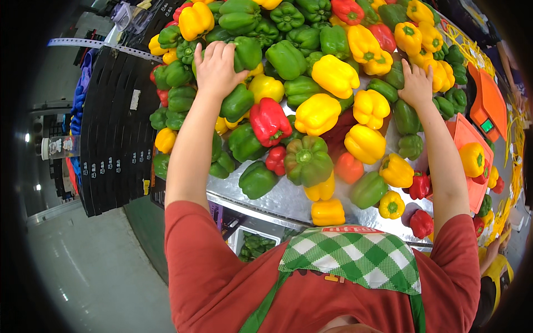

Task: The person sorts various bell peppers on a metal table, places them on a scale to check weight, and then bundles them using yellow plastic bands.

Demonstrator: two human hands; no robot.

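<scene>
Green, yellow and red bell peppers lie heaped over a metal table (287, 208). My left hand (218, 68) rests, fingers spread, on a green bell pepper (247, 53) at the upper left of the heap; how firmly it holds the pepper does not show. Further right, my right hand (416, 83) lies with fingers apart beside another green bell pepper (382, 90) and near a cluster of yellow ones (441, 75). Between my arms are a red bell pepper (270, 121), a yellow bell pepper (317, 114) and a green-brown one (308, 160).
Stacked black crates (118, 125) stand at the left edge. On the right are an orange scale (487, 102) with a lit display, an orange tray (472, 187) holding peppers, and yellow ties (470, 45). A white box (256, 233) of green produce sits below the table. Other people are at the right.
</scene>
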